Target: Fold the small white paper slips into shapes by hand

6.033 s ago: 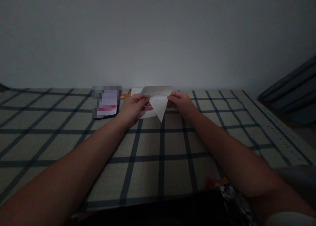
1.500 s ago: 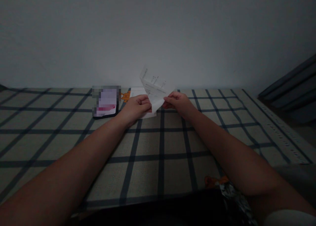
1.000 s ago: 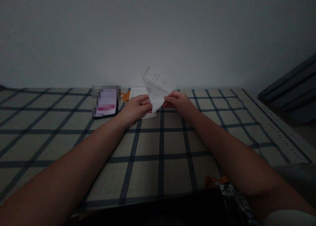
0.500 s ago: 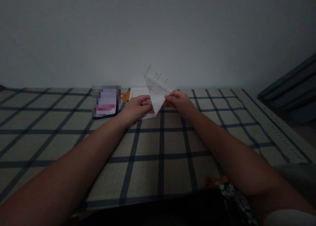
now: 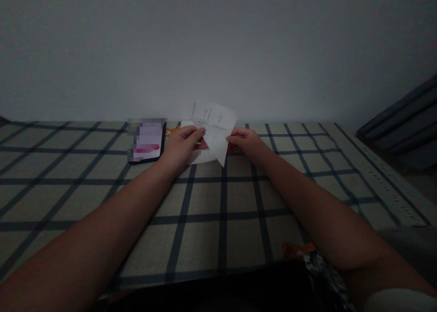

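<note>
A creased white paper (image 5: 218,125) with printed writing is held up between my two hands, one pointed corner hanging down. My left hand (image 5: 186,143) pinches its left side between thumb and fingers. At the paper's right edge, my right hand (image 5: 244,141) grips it with closed fingertips. Another white sheet (image 5: 201,157) lies on the checked cloth beneath and behind my left hand, partly hidden by it and by the raised paper.
A phone (image 5: 147,141) with a lit, blurred screen lies left of my left hand. An orange bear figure (image 5: 172,131) shows beside it. The checked cloth (image 5: 205,234) reaches the grey wall. Crinkled silvery material (image 5: 324,275) is at the near edge, below my right forearm.
The held paper has turned and opened out, showing more of its printed face. Its lower point has shifted right, and my left hand has moved slightly left.
</note>
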A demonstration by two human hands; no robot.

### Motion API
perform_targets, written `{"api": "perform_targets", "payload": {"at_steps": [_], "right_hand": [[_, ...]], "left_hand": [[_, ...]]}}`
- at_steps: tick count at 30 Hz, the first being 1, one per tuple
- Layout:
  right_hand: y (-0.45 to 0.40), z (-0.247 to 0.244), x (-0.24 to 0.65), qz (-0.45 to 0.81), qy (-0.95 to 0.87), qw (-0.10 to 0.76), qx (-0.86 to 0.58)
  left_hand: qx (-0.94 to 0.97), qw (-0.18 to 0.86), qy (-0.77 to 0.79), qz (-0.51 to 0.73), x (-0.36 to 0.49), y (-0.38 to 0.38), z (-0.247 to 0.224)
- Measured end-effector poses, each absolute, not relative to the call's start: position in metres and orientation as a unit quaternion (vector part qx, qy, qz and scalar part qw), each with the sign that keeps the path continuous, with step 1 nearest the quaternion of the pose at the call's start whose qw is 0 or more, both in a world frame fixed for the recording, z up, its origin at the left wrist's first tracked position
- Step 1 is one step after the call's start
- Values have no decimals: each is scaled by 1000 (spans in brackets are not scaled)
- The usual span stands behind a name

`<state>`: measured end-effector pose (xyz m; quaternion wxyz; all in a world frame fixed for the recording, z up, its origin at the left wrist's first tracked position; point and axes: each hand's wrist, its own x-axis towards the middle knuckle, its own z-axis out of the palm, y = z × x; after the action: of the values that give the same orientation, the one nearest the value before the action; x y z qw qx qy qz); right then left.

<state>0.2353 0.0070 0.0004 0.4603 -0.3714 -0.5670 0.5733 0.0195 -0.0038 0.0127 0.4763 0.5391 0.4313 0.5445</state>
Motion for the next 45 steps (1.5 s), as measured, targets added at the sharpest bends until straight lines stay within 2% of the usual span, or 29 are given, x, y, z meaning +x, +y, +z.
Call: {"api": "perform_targets", "payload": {"at_steps": [5, 9, 14, 20, 30, 34, 41, 45], "right_hand": [[11, -1, 236, 555, -555, 502, -364], [12, -1, 237, 534, -566, 502, -377], [9, 5, 239, 511, -575, 504, -394], [6, 14, 242, 433, -578, 551, -419], [6, 15, 241, 459, -543, 605, -359], [4, 16, 240, 469, -542, 600, -356], [3, 13, 239, 507, -586, 538, -332], [3, 14, 241, 508, -591, 537, -323]], "left_hand": [[549, 477, 436, 530, 20, -8, 15], [533, 498, 410, 547, 21, -9, 18], [514, 433, 429, 604, 13, 0, 15], [568, 410, 410, 584, 12, -1, 17], [562, 444, 351, 603, 14, -1, 15], [590, 424, 358, 586, 15, -5, 17], [610, 391, 418, 548, 17, -13, 25], [614, 388, 415, 548, 16, -12, 22]]}}
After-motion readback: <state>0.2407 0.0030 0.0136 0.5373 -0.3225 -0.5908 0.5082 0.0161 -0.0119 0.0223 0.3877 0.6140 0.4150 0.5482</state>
